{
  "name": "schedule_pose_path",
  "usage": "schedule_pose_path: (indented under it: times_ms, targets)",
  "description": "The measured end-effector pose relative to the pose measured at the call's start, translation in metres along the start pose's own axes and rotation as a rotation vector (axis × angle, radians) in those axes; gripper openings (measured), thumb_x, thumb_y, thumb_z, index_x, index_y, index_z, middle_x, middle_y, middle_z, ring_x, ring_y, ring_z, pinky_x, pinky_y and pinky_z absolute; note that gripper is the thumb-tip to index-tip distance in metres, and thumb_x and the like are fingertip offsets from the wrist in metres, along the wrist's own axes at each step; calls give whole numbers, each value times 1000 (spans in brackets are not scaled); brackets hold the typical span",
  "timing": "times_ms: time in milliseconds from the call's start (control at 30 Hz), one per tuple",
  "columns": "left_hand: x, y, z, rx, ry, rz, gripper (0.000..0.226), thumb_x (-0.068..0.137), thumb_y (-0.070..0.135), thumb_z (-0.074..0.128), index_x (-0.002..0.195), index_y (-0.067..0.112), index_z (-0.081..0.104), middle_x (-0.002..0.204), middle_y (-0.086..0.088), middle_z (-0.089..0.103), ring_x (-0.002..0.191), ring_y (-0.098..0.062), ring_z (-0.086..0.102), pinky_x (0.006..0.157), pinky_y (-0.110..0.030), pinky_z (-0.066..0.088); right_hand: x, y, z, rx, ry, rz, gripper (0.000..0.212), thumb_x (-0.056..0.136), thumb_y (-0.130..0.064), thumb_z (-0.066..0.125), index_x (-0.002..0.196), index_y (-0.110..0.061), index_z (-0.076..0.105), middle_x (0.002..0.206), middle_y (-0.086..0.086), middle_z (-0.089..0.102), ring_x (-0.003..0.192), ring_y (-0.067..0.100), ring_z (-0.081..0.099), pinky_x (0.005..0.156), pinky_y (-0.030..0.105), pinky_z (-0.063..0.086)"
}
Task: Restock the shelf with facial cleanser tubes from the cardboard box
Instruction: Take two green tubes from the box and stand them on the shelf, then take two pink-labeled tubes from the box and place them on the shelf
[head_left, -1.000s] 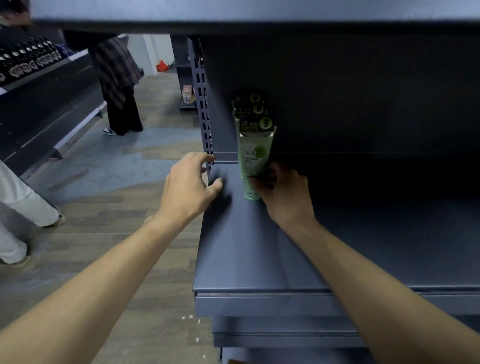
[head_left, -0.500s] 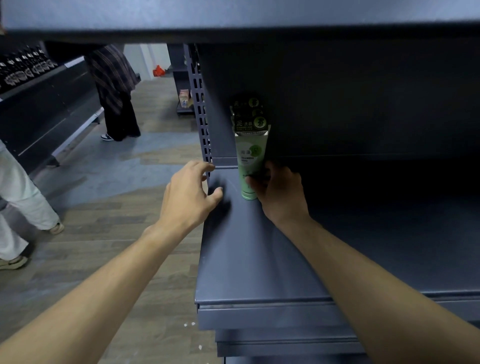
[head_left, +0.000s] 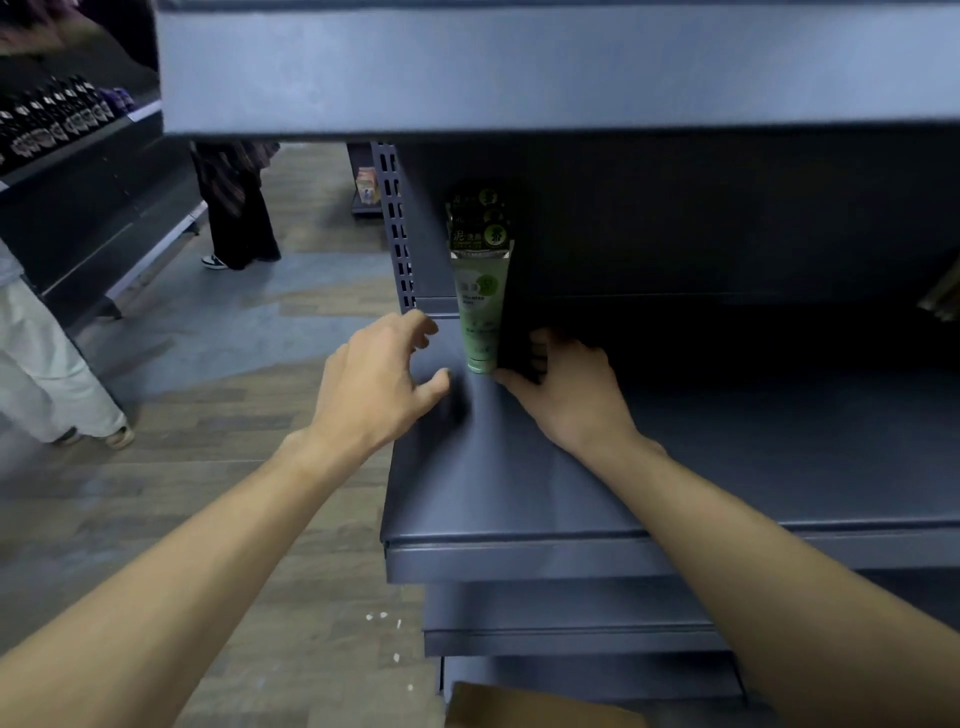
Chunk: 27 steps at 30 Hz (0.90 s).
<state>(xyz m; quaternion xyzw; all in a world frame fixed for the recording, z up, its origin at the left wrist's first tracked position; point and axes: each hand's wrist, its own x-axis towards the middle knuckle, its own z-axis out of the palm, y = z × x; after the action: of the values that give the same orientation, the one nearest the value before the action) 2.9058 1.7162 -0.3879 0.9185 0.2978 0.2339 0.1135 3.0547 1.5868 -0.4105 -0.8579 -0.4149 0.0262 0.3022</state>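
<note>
a pale green plastic cleanser tube (head_left: 480, 312) is being steadied upright, cap down, by the right hand (head_left: 563, 387), fingers curled beside it; the left hand (head_left: 376, 384) is being held loose, ungrasping.

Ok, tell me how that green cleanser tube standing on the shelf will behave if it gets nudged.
The cleanser tube stands tall on its narrow cap, so it probably tips easily. It looks like soft plastic, likely to give under a squeeze. The right hand is beside its base, perhaps steadying it.

Both forearms are bare to the frame's edge; the left hand (head_left: 375, 383) and right hand (head_left: 570, 391) wear no gloves or rings.
</note>
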Motion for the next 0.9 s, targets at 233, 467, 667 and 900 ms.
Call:
schedule_pose_path:
  times_ms: [233, 467, 667, 900]
  targets:
    - [-91, 67, -16, 53, -66, 113, 36, 82, 42, 64, 113, 24, 59, 94, 9, 65, 91, -21, 64, 68, -35, 50, -100, 26, -67, 94, -25, -6, 49, 88, -44, 66, 126, -14, 58, 118, 2, 68, 110, 16, 64, 93, 37, 53]
    - [-199, 109, 24, 88, -286, 276, 37, 80, 51, 43, 96, 23, 59, 75, 7, 59, 74, -20, 65, 50, -30, 46, -232, 95, -107, -11, -20, 90, 41, 86, -41, 69, 118, -15, 63, 110, -4, 69, 101, 6, 65, 85, 34, 56]
    - [-249, 110, 87, 132, -558, 302, 31, 78, 44, 64, 95, 20, 59, 81, 2, 64, 79, -27, 66, 55, -34, 47, -291, 140, -70, -48, -128, 263, 44, 85, -42, 70, 119, -15, 63, 110, -2, 69, 102, 9, 65, 85, 35, 56]
    - [-296, 98, 156, 179, -803, 234, 32, 86, 44, 54, 108, 21, 56, 100, 2, 67, 95, -29, 65, 69, -35, 48, -338, 178, 5, -67, -300, 384, 47, 86, -46, 67, 122, -17, 59, 115, -2, 69, 104, 15, 66, 86, 36, 54]
